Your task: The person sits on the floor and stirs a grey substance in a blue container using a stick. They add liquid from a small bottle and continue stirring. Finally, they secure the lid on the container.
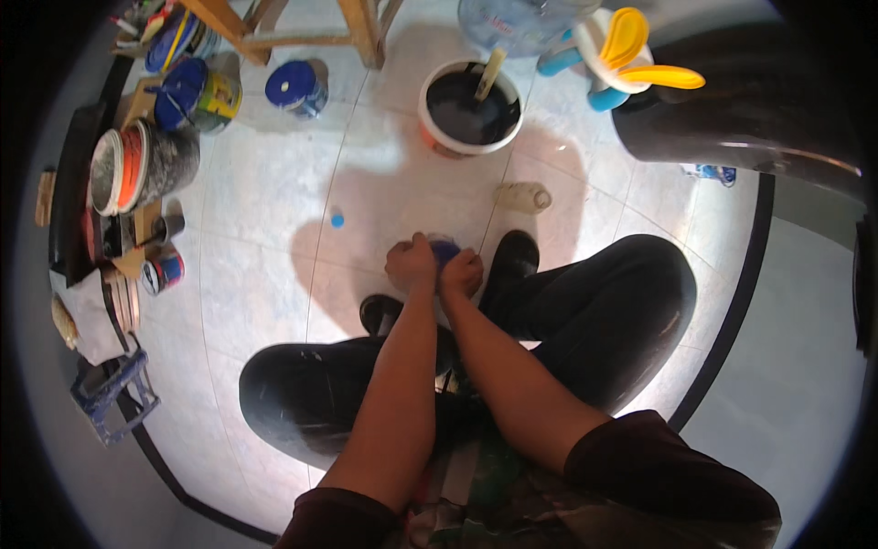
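My left hand (411,263) and my right hand (462,273) are closed around a small blue object (444,252) between my crossed legs. Its exact shape is mostly hidden by my fingers. A translucent bottle (519,196) lies on its side a little to the right, beyond my boot (514,256). A small light-blue cap (337,220) sits on the tiles to the left of my hands. Farther forward stands a white-rimmed bucket of dark liquid (462,105) with a stick in it.
Blue-lidded containers (293,87), stacked buckets (119,169) and tins (163,273) line the left side. A wooden stool (302,41) stands at the top, near a clear water jug (512,20) and a white holder with yellow pieces (622,55). A dark curved object (732,101) occupies the upper right.
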The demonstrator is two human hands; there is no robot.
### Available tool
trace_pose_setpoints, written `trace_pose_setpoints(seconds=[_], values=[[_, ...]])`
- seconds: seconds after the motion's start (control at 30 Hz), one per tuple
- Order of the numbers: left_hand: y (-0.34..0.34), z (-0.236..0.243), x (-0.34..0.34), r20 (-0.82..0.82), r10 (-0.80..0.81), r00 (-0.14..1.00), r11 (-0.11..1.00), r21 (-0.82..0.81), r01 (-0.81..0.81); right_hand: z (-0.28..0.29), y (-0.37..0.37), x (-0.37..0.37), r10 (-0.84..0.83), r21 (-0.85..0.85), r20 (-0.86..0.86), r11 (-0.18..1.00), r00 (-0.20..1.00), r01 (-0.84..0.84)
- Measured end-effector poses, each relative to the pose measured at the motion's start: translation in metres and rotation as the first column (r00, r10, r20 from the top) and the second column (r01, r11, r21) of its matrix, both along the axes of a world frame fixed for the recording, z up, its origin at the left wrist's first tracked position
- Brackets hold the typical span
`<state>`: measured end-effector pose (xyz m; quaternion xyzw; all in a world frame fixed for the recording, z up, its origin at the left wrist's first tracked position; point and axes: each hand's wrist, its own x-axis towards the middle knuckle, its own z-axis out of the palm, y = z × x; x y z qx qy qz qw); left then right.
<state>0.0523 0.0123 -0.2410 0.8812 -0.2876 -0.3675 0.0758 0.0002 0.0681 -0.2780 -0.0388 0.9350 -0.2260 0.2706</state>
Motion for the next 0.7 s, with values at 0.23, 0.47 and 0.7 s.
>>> trace_pose_setpoints(seconds=[0.23,0.47,0.7], values=[[-0.006,0.01,-0.006,-0.074,-0.038,0.997,0.999,0.006,0.039,-0.018,-0.005,-0.049,0.092,0.032,0.204,0.994,0.975,-0.1],[-0.009,0.017,0.001,0.005,-0.068,0.998,0.994,-0.081,0.068,0.024,-0.025,-0.035,0.18,0.069,0.178,0.978,0.968,-0.194],[-0.006,0.009,-0.004,-0.055,-0.046,0.997,0.999,0.0,0.046,0.004,-0.016,-0.037,0.239,0.059,0.039,0.969,0.97,-0.241]])
